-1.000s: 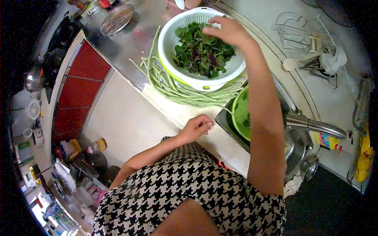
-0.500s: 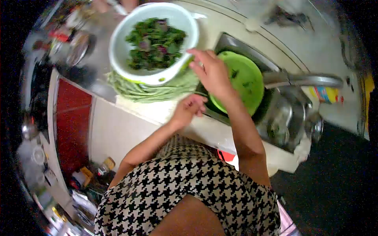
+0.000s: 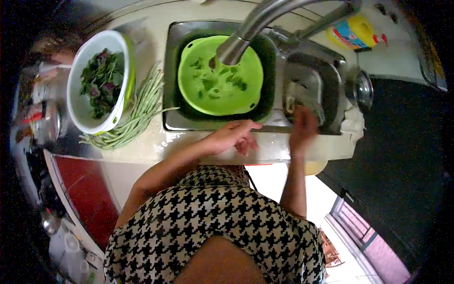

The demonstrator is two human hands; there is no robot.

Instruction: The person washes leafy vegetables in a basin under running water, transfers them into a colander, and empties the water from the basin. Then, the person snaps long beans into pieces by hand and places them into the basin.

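Observation:
My left hand point(image 3: 235, 137) hovers at the sink's front edge with its index finger stretched out, the others loosely bent, and nothing in it. Just beyond it, a green basin point(image 3: 220, 108) sits in the left sink bowl, holding water and several loose leaves. My right hand point(image 3: 303, 130) is over the front of the smaller right sink bowl point(image 3: 326, 85); motion blurs its fingers. Pale scraps point(image 3: 295, 94) lie in that bowl near the fingertips, and whether they touch is unclear. Leafy greens point(image 3: 101, 83) with purple patches fill a white colander point(image 3: 80, 116) on the counter at left.
Long green beans point(image 3: 137, 118) lie beside the colander. A curved metal faucet point(image 3: 241, 40) arches over the basin. Behind the right bowl is a yellow bottle point(image 3: 354, 32); a crumpled white cloth point(image 3: 353, 120) hangs at the counter's right end. Someone else's hand point(image 3: 64, 57) shows at far left.
My view has swung right toward the sink. My right hand has left the colander's rim and gone over to the right bowl. My left hand remains near the counter's front edge.

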